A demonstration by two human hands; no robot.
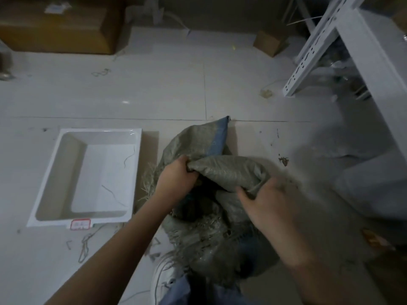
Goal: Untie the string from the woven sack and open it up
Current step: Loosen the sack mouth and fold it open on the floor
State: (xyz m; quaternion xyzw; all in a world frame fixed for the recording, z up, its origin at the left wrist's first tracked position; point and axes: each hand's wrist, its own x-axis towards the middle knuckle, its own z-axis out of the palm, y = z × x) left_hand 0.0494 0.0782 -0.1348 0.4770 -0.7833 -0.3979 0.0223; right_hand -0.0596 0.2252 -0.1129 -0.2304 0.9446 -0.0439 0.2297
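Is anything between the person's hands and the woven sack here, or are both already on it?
Nothing visible is in the way. The left hand and right hand both grip the fabric of the woven sack directly at its mouth. No string can be made out around the opening.

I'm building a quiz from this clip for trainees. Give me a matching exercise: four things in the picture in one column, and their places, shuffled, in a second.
Things:
1. white tray
2. cardboard box
3. white metal rack
4. woven sack

Places:
A. top left, at the far edge of the floor
B. gripped by the left hand and right hand
C. on the floor, left of the sack
D. upper right of the view

Pairs: 1-C, 2-A, 3-D, 4-B
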